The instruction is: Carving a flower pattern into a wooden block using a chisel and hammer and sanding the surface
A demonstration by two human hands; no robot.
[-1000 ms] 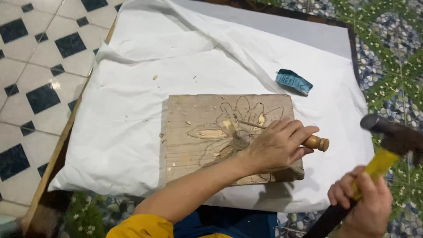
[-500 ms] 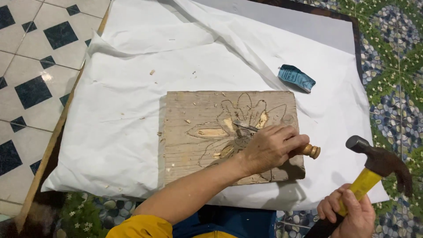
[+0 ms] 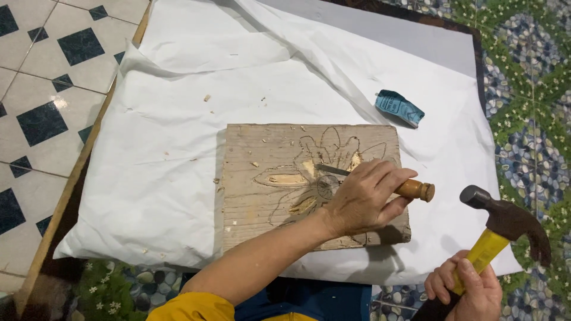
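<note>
So the left hand (image 3: 363,199) is wrapped tight around a chisel (image 3: 380,181), fingers closed on the wooden handle, whose round butt end pokes out to the right. The metal blade runs left and its tip sits on the wooden board (image 3: 267,202), right by the middle of a flower outline drawn on it. A few petals are already gouged out and show pale fresh wood.

The right hand (image 3: 467,291) is down at the near right corner, fist clamped on the yellow grip of a claw hammer (image 3: 505,226). The dark steel head is up in the air just right of the chisel's butt, not touching it.

The board lies flat on a rumpled white sheet (image 3: 178,131) spread over a low table (image 3: 77,178), with little wood chips scattered on both. A small crumpled blue packet (image 3: 398,108) sits on the sheet beyond the board's far right corner. Tiled floor (image 3: 41,89) off to the left, a pebble-and-flower patterned mat (image 3: 523,119) on the right.
</note>
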